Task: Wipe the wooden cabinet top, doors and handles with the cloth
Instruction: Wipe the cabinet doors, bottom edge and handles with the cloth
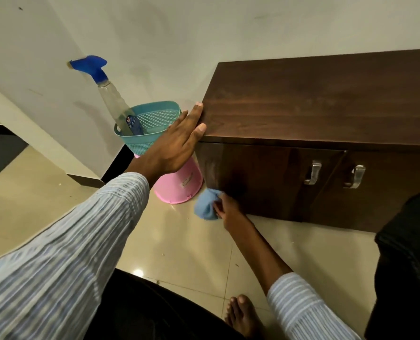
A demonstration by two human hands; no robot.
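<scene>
A low dark wooden cabinet [326,101] stands against the white wall, with two doors and two metal handles [313,173] near the middle. My left hand [179,141] lies flat with fingers spread against the cabinet top's left corner. My right hand [228,209] is low at the left door's bottom left corner, holding a bunched light blue cloth [205,203] against the wood. A streak shows on the left door above the cloth.
A teal basket [152,119] holding a spray bottle [110,94] with a blue trigger sits on an upturned pink bucket [182,185] left of the cabinet. Beige tiled floor [179,253] lies in front; my bare foot [243,317] and dark-clad knees are near.
</scene>
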